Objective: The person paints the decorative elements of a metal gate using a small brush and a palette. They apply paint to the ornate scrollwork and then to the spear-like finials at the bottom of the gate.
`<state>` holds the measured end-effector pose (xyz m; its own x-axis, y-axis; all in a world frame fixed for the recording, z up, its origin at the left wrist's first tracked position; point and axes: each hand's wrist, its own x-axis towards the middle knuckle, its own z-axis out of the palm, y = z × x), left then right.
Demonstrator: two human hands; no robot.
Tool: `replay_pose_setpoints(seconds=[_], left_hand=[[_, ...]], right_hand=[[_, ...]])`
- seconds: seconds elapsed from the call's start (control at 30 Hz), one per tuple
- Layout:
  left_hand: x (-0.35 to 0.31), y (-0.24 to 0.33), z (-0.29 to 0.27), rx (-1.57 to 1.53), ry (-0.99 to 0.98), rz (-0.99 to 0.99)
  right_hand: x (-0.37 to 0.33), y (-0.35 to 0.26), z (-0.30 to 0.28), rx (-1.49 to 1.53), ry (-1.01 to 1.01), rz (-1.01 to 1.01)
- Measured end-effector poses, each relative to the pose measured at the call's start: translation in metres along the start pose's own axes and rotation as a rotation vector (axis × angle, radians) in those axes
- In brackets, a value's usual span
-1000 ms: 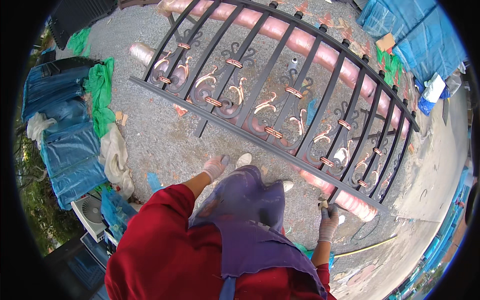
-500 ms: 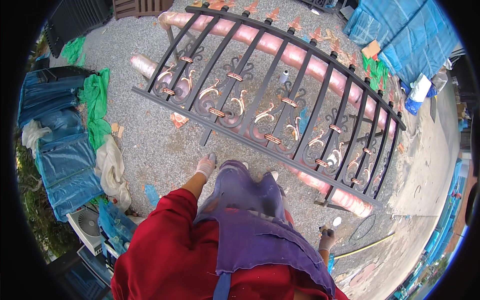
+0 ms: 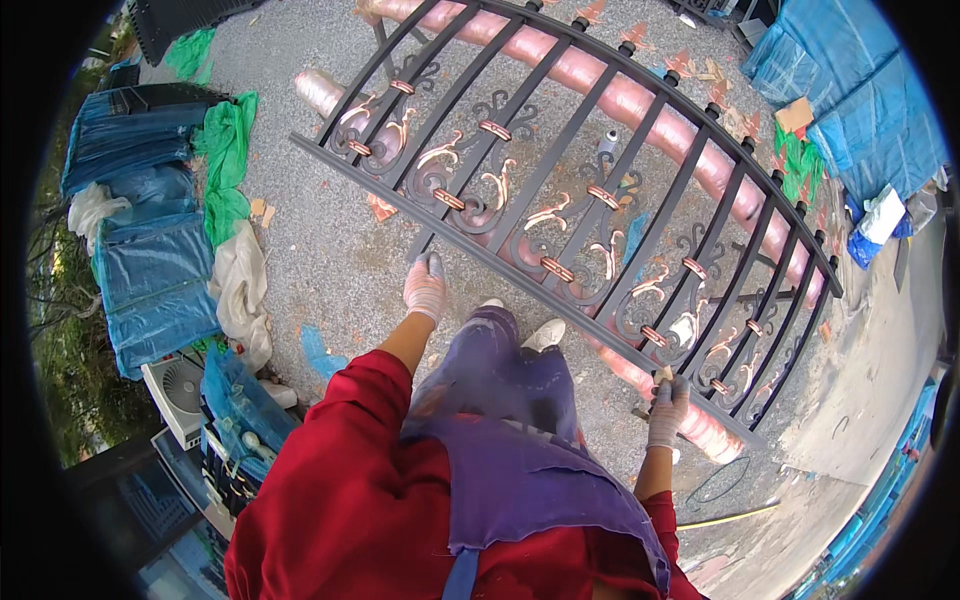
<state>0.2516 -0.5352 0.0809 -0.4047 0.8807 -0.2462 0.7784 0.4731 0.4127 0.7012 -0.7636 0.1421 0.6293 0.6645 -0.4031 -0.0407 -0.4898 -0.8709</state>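
A black metal fence panel (image 3: 568, 300) with a curved top rail, scrollwork and copper-coloured accents lies across pink wrapped supports. My left hand (image 3: 426, 288), in a pale glove with greyed fingertips, is just short of the panel's near rail, beside a dark support bar. Its fingers are stretched out and nothing shows in them. My right hand (image 3: 668, 408), gloved too, is at the right part of the near rail. Its fingers are closed on a small tan-tipped thing (image 3: 663, 374), too small to name. Whether this hand touches the rail, I cannot tell.
Pink wrapped rolls (image 3: 715, 440) stick out under the panel. A white bottle (image 3: 608, 143) stands on the gravel beneath it. Blue-covered stacks (image 3: 155, 290) and green sheeting (image 3: 228, 150) lie left, near a fan unit (image 3: 180, 388). More blue sheeting (image 3: 880, 110) is at far right.
My right hand has come up from low on the right to the near rail with the small thing in it. My left hand has moved slightly forward, and my view has shifted.
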Motion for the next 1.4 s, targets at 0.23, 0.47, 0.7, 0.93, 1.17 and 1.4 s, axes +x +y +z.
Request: replay_pose_setpoints(seconds=[0.23, 0.47, 0.7, 0.93, 1.17, 1.4], left_hand=[[0.054, -0.016, -0.001, -0.169, 0.374, -0.127], [0.113, -0.041, 0.037, -0.454, 0.079, -0.453], [0.113, -0.031, 0.041, -0.063, -0.141, -0.298], [0.112, -0.031, 0.035, -0.186, -0.205, -0.349], [0.114, -0.031, 0.038, -0.119, -0.274, -0.37], [0.113, -0.028, 0.03, -0.135, -0.236, -0.348]], right_hand=[[0.055, -0.11, 0.152, -0.015, -0.28, -0.138], [0.098, -0.136, 0.315, -0.176, -0.362, -0.377], [0.143, -0.125, 0.418, -0.314, -0.378, -0.28], [0.149, -0.108, 0.442, -0.511, -0.386, -0.474], [0.144, -0.123, 0.454, -0.59, -0.346, -0.337], [0.152, -0.125, 0.46, -0.609, -0.412, -0.421]])
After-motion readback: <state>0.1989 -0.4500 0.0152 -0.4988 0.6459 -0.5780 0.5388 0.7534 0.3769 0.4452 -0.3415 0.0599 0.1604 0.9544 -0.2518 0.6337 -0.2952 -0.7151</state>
